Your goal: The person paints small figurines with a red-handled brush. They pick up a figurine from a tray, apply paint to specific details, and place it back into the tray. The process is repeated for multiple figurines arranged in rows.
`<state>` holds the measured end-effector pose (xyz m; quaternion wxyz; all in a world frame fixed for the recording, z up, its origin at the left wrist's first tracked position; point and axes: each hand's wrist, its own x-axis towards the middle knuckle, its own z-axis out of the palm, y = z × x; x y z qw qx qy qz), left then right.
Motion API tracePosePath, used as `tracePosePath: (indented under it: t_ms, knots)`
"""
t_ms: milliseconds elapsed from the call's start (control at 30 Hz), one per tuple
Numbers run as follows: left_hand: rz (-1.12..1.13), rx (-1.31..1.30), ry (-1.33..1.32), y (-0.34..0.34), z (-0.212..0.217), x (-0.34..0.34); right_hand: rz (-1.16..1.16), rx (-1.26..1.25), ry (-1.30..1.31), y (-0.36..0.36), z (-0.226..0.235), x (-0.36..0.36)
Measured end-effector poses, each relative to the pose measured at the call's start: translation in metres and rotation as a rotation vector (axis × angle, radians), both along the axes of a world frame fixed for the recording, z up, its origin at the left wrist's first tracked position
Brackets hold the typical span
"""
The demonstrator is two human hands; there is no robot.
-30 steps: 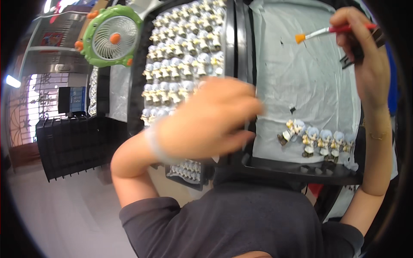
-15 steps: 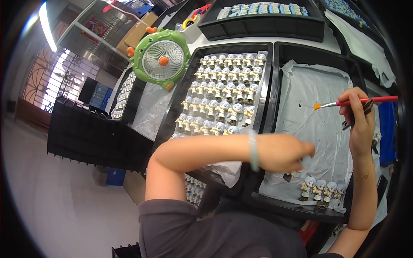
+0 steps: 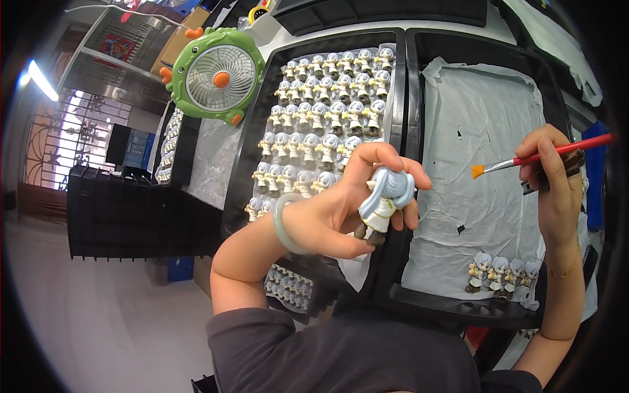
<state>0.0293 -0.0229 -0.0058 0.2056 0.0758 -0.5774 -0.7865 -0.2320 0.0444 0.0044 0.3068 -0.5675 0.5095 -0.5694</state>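
My left hand (image 3: 341, 203) grips a small figurine (image 3: 383, 206) with pale blue hair, a white coat and dark brown boots. Its back is turned toward me, and my thumb is at its feet. In my right hand (image 3: 557, 170) is a paintbrush (image 3: 544, 156) with a red handle and orange bristles, pointing left over the paper-lined right tray (image 3: 400, 298). A dark brown object (image 3: 571, 164) also sits in that hand; its kind is unclear. Several similar figurines (image 3: 499, 275) lie in a row at the near right corner of this tray.
A black tray (image 3: 401, 85) on the left holds many rows of like figurines, partly hidden behind my left hand. The green animal-shaped fan (image 3: 226, 77) stands beyond its left side. Another black bin (image 3: 380, 23) is at the back. Stacked black trays (image 3: 131, 219) are at the left.
My left hand has moved from over the right tray up and to the left, and the figurine in it now shows clearly. My right hand still holds the paintbrush. The view has shifted slightly.
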Motion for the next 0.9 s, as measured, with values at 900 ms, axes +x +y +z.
tracePosePath:
  t_ms: [900]
  knots:
    - [0.408,-1.382,-0.628,0.006,0.011,-0.005,0.057,0.002,0.081,-0.002,-0.005,-0.002]
